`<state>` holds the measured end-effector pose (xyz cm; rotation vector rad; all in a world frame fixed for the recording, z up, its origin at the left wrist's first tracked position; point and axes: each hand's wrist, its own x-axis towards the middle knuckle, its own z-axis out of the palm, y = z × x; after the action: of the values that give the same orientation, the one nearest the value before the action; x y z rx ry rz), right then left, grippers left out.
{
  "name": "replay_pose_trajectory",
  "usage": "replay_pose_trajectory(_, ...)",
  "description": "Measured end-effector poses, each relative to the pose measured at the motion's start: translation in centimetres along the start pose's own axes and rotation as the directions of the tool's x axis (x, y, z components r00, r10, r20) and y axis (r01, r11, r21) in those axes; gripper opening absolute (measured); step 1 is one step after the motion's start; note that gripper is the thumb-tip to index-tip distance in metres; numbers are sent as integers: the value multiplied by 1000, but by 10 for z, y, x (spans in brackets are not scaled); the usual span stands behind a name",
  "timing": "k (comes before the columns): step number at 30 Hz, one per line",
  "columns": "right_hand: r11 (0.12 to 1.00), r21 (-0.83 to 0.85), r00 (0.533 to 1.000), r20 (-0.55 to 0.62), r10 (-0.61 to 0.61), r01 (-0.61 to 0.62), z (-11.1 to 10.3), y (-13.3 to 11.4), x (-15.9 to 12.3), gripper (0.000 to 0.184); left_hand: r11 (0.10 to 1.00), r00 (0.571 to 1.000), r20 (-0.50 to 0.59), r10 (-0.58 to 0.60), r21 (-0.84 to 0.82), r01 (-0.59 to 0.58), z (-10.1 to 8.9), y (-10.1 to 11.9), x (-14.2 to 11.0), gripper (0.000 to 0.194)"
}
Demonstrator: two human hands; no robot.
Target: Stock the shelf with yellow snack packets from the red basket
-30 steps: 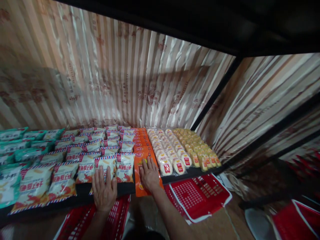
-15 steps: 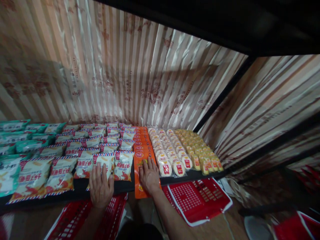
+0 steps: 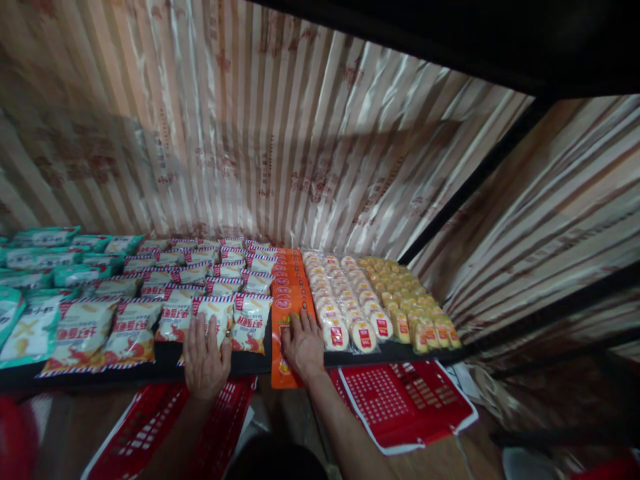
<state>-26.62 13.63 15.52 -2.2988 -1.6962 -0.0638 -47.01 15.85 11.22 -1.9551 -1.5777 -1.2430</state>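
Note:
My left hand lies flat with fingers stretched over the front of a white-and-red snack bag at the shelf's edge. To its right, my right hand rests, fingers spread, on the front orange packet of an overlapping row. That packet juts past the edge of the black shelf. Rows of white-and-red snack bags stand to the left of the orange packets. Right of my right hand are round white wrapped crackers in rows. Neither hand is closed around anything.
Teal snack bags fill the shelf's left end, and small yellow wrapped snacks its right. Below hang or stand red perforated baskets. A striped sheet covers the back, with a black frame post at right.
The view has shifted slightly, so more teal bags show at the left. Both hands stay at the same bag and packet, with little visible movement.

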Motion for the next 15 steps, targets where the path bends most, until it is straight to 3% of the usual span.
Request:
replay_pose_trajectory(5, 999, 33, 999, -13, -39, 40, -4, 5, 1, 44, 1000, 1000, -5, 24, -9, -24, -7, -2, 3, 72)
replay_pose_trajectory(9, 994, 76, 997, -36, -73, 76, -4, 11, -1, 42, 997, 996, -85, 10, -76, -16, -24, 22, -4, 70)
replay_pose_trajectory(11, 993, 83, 995, -58, -79, 84, -2, 14, -4, 43, 967, 986, 16, 164, -198, -158, -30, 46, -15, 67)
replay_pose_trajectory(13, 993, 80, 994, -75, -82, 88, 1, 18, -7, 46, 913, 937, 139, 320, -311, -265, -29, 73, -28, 64)
replay_pose_trajectory(15, 993, 69, 993, -75, -95, 101, 3, 22, -11, 48, 924, 940, 214, 266, -336, -185, -22, 98, -39, 62)
